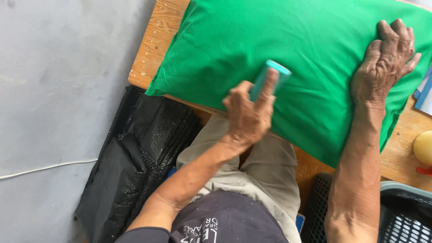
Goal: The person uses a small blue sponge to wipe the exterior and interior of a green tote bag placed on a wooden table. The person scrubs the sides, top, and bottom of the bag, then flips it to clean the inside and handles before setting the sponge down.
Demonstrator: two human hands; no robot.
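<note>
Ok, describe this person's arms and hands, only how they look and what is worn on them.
Both forearms are bare down to the hands. The left hand and right hand wear no gloves, and no rings or watch show. They look veined and wrinkled, with prominent knuckles. At the left upper arm a dark short sleeve ends above the elbow. The right arm shows no sleeve in view.

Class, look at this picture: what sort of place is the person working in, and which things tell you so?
Probably a small home workshop or informal work corner: a worn wooden table beside a bare grey concrete floor, with black plastic crates and black bubble wrap stacked nearby.
</note>
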